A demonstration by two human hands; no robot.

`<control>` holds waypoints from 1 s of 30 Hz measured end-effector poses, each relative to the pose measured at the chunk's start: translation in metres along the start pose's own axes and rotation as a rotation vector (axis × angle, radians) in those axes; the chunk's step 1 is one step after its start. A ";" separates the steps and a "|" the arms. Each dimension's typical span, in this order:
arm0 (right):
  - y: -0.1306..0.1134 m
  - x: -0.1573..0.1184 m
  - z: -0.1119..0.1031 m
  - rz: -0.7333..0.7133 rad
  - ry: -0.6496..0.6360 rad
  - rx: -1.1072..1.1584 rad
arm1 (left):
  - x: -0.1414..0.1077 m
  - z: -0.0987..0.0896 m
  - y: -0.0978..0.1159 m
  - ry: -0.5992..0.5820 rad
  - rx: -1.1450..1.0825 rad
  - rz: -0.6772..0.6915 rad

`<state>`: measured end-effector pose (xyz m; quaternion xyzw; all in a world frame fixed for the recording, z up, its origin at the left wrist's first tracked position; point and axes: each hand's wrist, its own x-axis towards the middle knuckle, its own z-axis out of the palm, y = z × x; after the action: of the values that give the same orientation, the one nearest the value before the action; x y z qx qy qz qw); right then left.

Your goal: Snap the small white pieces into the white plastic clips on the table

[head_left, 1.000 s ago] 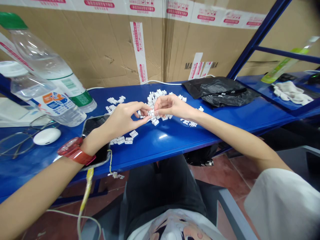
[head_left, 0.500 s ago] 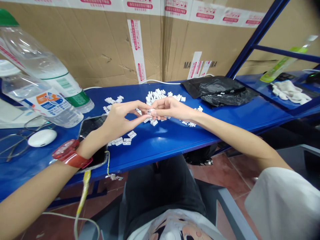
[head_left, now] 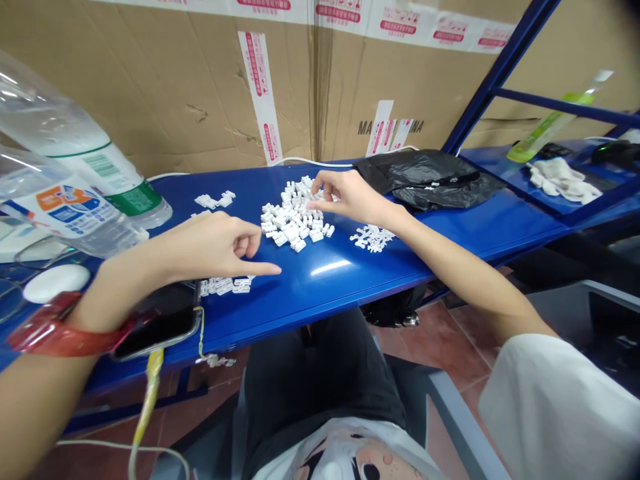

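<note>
Pinch undone, left hand (head_left: 210,243) and right hand (head_left: 355,197) swing apart!
Left is open and empty; right is half open at the edge of the white plastic clips (head_left: 293,220), nothing visibly held, the heap lying between them on the blue table (head_left: 330,293), within both hands' reach.

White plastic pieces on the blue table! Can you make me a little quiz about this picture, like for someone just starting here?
1. Which wrist wears the red watch: that of the left hand or of the right hand?
2. True or false: the black plastic bag lies to the right of the biggest heap of white plastic pieces.
3. How do the pieces lie on the blue table? A: one single heap. B: several separate groups. C: inside a box.

Key: 1. left hand; 2. true; 3. B.
</note>
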<state>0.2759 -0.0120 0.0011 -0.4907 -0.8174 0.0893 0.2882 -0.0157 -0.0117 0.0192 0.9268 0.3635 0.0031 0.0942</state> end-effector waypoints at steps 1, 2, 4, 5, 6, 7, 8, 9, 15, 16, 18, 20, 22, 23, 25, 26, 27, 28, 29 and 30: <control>0.005 0.001 -0.009 0.041 -0.002 -0.060 | -0.001 -0.001 -0.001 -0.062 0.026 -0.041; 0.009 0.000 -0.019 0.092 -0.025 -0.113 | -0.002 -0.001 -0.002 -0.117 0.030 -0.068; 0.019 -0.004 -0.043 0.232 -0.135 -0.228 | -0.003 -0.001 -0.005 -0.189 -0.015 -0.082; 0.023 -0.007 -0.055 0.332 -0.223 -0.278 | -0.004 0.000 -0.006 -0.210 -0.052 -0.071; 0.028 -0.011 -0.067 0.434 -0.315 -0.317 | -0.005 0.000 -0.008 -0.222 -0.087 -0.052; 0.031 -0.014 -0.078 0.529 -0.369 -0.356 | -0.005 -0.001 -0.009 -0.232 -0.120 -0.030; 0.034 -0.017 -0.087 0.604 -0.401 -0.375 | -0.006 -0.002 -0.011 -0.236 -0.147 -0.013; 0.036 -0.020 -0.093 0.664 -0.432 -0.377 | -0.007 -0.003 -0.013 -0.239 -0.167 -0.003; 0.033 -0.020 -0.089 0.776 -0.623 -0.366 | -0.007 -0.007 -0.021 -0.305 -0.232 0.042; 0.031 -0.019 -0.085 0.767 -0.629 -0.393 | -0.005 -0.006 -0.022 -0.299 -0.235 0.051; 0.026 -0.017 -0.079 0.750 -0.632 -0.445 | -0.001 -0.002 -0.020 -0.243 -0.240 0.054; 0.022 -0.015 -0.074 0.720 -0.630 -0.488 | 0.002 0.001 -0.016 -0.156 -0.245 0.058; 0.017 -0.014 -0.071 0.688 -0.631 -0.504 | 0.006 0.002 -0.010 -0.072 -0.247 0.068; 0.015 -0.013 -0.069 0.668 -0.626 -0.512 | 0.007 0.003 -0.008 -0.044 -0.245 0.073; 0.011 -0.013 -0.065 0.617 -0.599 -0.539 | 0.008 0.003 -0.005 -0.004 -0.240 0.076; 0.009 -0.012 -0.063 0.591 -0.584 -0.559 | 0.009 0.004 -0.004 0.011 -0.239 0.076; 0.008 -0.012 -0.060 0.567 -0.569 -0.580 | 0.009 0.004 -0.004 0.022 -0.242 0.077; 0.007 -0.012 -0.058 0.549 -0.558 -0.599 | 0.010 0.005 -0.004 0.034 -0.250 0.079; 0.006 -0.012 -0.056 0.540 -0.552 -0.612 | 0.010 0.006 -0.004 0.048 -0.264 0.083; 0.006 -0.013 -0.054 0.541 -0.546 -0.617 | 0.010 0.007 -0.003 0.062 -0.281 0.091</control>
<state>0.3152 -0.0275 0.0380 -0.7065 -0.6948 0.0401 -0.1287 -0.0102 -0.0038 0.0115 0.9196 0.3197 0.0870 0.2112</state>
